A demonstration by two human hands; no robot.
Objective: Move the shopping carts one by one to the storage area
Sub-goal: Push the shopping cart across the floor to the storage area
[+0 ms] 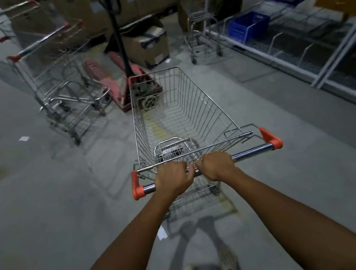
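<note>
An empty wire shopping cart (181,101) with orange handle ends stands right in front of me on the concrete floor. My left hand (174,176) and my right hand (216,163) both grip the middle of its metal handle bar (252,151), close together. Ahead on the left, several nested carts (54,84) with red-tipped handles stand in a row. One more cart (201,26) stands at the back right beside the shelving.
A red pallet jack (122,83) lies just beyond my cart's front, its black handle upright. Cardboard boxes (146,44) are stacked behind it. Metal shelving (298,45) with a blue crate (248,23) runs along the right. Open floor spreads to the left.
</note>
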